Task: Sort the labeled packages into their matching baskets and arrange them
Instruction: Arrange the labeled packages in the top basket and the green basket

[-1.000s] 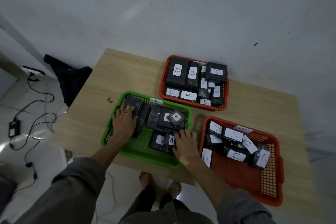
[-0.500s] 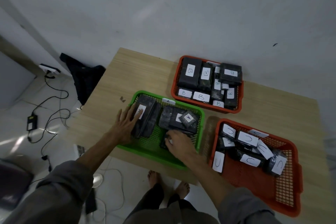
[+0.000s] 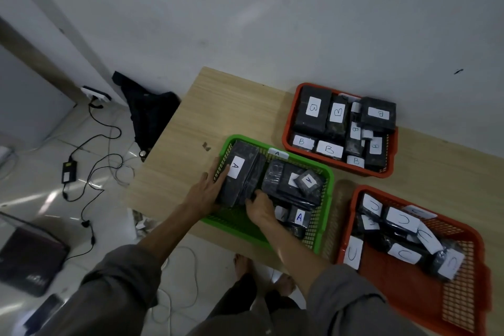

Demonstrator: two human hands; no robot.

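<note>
On the tiled floor at the far left lie a dark laptop bag (image 3: 27, 262), a black power adapter (image 3: 68, 171) with looping cables, and a dark cloth (image 3: 148, 114) heaped against the wall just beside the worktop's corner. The worktop (image 3: 218, 106) is pale wood-grain laminate, pushed against a plain grey wall.

The left hand (image 3: 205, 191) lies flat with fingers extended, pressed along the left side of a large black package (image 3: 240, 172) wrapped in glossy film and bearing a white label marked A. This package sits in the left part of the green basket (image 3: 328, 180), a plastic mesh tray with its own A tag on the far rim. The right hand (image 3: 260, 209) reaches into the same basket, fingers curled against the near right edge of that package; whether it truly grips it I cannot tell. Further right in the green basket are more black A packages, one small one (image 3: 309, 181) tilted on top of the pile and another (image 3: 299, 217) near the front.

Behind and to the right, apart from the green one, an orange basket (image 3: 290, 117) holds tightly packed black blocks labelled B. At the near right, a second orange basket (image 3: 409, 292) holds C packages crowded loosely in its far half, with one label (image 3: 353, 252) leaning on its left wall; its near half shows bare mesh. Bare feet show on the floor below the worktop's edge.
</note>
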